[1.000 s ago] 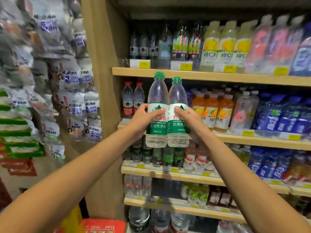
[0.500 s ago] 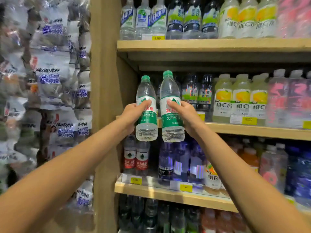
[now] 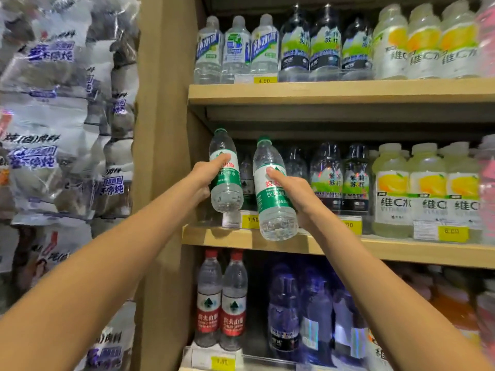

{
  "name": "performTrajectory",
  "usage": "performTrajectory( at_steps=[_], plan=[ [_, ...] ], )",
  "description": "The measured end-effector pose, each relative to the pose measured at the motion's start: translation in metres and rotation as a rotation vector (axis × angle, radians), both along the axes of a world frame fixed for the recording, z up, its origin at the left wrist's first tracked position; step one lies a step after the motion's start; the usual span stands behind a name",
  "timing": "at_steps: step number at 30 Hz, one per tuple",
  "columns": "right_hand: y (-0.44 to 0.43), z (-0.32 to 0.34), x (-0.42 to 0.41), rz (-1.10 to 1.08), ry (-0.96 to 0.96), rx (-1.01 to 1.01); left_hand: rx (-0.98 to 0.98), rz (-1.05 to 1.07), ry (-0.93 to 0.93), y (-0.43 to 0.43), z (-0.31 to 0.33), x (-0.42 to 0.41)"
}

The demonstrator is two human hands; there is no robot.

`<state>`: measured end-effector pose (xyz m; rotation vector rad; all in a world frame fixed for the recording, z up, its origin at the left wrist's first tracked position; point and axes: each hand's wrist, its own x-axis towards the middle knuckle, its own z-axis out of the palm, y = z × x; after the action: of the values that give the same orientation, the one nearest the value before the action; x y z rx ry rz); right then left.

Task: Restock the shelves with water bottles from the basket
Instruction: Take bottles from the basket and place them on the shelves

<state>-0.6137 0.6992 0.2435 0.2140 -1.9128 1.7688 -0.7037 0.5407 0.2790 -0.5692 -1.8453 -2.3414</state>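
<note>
Wooden shelf (image 3: 214, 238) ahead, your left hand (image 3: 201, 178) has fingers curled round one green-cap bottle (image 3: 227, 199), right hand (image 3: 294, 194) clamped round the other bottle (image 3: 273, 210)

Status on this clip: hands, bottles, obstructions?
Left hand grips green-capped water bottle, tilted above left end of shelf. Right hand grips second bottle, off the shelf front. Dark bottle stands behind.

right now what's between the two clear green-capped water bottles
Head view: an open gap between the left bottle and right bottle; only a dark-labelled bottle back on the wooden shelf shows through.
</note>
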Motion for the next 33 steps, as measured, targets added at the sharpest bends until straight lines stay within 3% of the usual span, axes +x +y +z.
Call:
performTrajectory(
  at_steps=[6,17,23,29,33],
  plan=[
    [-0.003,0.002,-0.018,0.008,-0.016,0.009,0.062,0.021,0.007,0.008,0.01,-0.039],
    [0.004,-0.013,-0.025,0.042,0.05,-0.04,-0.16,0.081,0.017,0.021,-0.01,-0.082],
    [0.016,-0.024,-0.021,0.06,0.04,-0.066,-0.18,0.053,-0.028,0.021,-0.013,-0.102],
    [0.019,-0.027,-0.023,0.095,0.051,-0.086,-0.304,0.041,0.015,0.017,-0.018,-0.104],
    [0.022,-0.029,-0.024,0.114,0.041,-0.089,-0.558,0.136,0.081,0.022,-0.021,-0.109]
  ],
)
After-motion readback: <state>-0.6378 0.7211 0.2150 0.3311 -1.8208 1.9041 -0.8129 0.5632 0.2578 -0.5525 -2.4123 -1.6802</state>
